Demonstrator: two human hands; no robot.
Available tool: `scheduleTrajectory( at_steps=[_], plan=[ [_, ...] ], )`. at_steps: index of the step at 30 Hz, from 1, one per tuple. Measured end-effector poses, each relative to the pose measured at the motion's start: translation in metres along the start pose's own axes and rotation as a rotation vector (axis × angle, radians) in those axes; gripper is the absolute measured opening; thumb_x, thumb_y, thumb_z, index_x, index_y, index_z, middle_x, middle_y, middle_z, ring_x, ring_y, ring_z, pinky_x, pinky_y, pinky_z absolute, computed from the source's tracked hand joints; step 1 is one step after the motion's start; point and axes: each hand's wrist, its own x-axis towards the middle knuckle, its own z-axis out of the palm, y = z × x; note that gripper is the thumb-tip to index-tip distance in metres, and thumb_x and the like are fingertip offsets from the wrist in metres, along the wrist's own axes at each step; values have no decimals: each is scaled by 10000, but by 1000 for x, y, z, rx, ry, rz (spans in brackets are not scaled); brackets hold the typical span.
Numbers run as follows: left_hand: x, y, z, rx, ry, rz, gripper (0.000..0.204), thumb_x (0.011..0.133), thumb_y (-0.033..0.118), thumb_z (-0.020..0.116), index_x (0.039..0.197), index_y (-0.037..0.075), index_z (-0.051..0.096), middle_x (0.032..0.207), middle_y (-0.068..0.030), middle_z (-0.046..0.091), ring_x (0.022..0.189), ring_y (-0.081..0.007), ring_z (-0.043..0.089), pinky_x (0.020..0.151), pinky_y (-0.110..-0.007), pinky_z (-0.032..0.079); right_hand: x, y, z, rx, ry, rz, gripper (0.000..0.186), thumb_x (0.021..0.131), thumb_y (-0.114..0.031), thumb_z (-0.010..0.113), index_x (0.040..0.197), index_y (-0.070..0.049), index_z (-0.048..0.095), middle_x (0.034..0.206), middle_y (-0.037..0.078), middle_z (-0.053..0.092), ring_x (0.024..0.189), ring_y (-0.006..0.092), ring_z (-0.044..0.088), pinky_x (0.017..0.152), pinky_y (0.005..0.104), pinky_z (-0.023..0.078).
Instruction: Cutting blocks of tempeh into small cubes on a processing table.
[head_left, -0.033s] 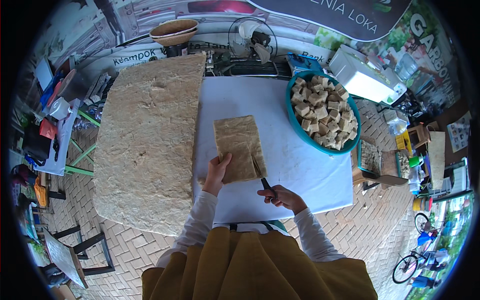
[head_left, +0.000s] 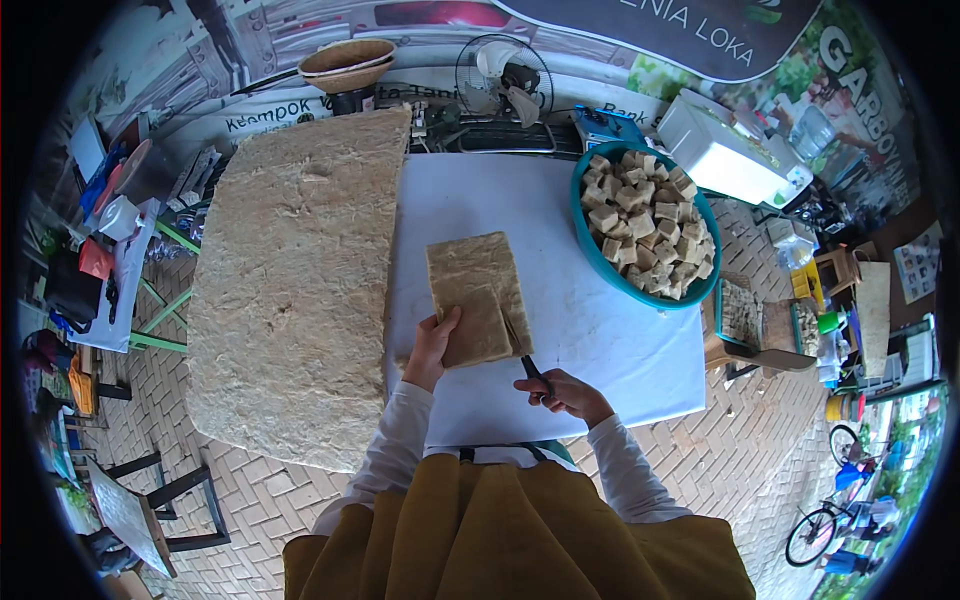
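Observation:
My left hand (head_left: 430, 345) is closed on the lower left edge of a flat tan fibrous slab (head_left: 468, 262), its thumb on top. Over the slab's lower part lies a smaller squarish piece (head_left: 478, 330), close to the thumb. Black-handled scissors (head_left: 533, 372) are gripped in my right hand (head_left: 568, 394); their blades reach into a dark slit near the slab's lower right edge. Tan cubes (head_left: 650, 222) of similar material fill a round teal basin (head_left: 581, 215) at the far right of the table. A very large tan fibrous sheet (head_left: 295, 270) takes up the left side.
A white cloth covers the table (head_left: 620, 345) under my hands. Behind it stand a fan (head_left: 505, 82), woven bowls (head_left: 348, 62) and a blue scale (head_left: 608, 125). A white box (head_left: 735, 150) is at the far right; a tray of pieces (head_left: 742, 312) sits beyond the right edge.
The outline of the smaller piece on the slab shows more plainly now. My hands, the slab and the scissors have hardly moved.

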Motion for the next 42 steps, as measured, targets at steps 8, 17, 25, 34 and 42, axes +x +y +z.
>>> scheduleTrajectory(
  at_steps=[8,17,25,34,42],
  plan=[
    [-8,8,5,-172,-36,-156,357,847,234,631,1065,-44,576,952,-83,638,817,-149,619,703,-273,504,-5,-7,9,-87,45,50,349,778,-401,686,681,-100,540,642,-22,515,406,-6,312,356,162,195],
    [1,-14,5,23,-67,90,333,841,248,630,987,-51,607,859,-57,639,768,-101,571,649,-274,456,-1,-14,18,-53,65,36,390,781,-444,661,695,-84,537,668,-6,507,405,12,303,347,175,218],
    [-12,-5,22,268,-40,253,309,822,256,642,872,-47,608,710,-29,599,662,-81,506,580,-288,419,21,-1,13,46,180,-79,382,759,-411,679,716,-54,552,675,7,497,404,30,295,346,186,227],
    [-7,0,14,359,-40,150,316,841,250,635,960,-42,611,847,-42,638,765,-83,544,671,-262,446,14,-12,36,-3,361,-139,348,729,-375,718,647,-87,541,631,-18,466,419,37,295,381,205,222],
    [-17,-5,21,404,-25,296,278,819,208,626,963,-30,615,831,-119,669,751,-154,625,675,-300,467,26,-12,27,221,237,-170,476,623,-466,780,663,-73,515,511,-49,342,391,54,288,358,223,213]
  ],
)
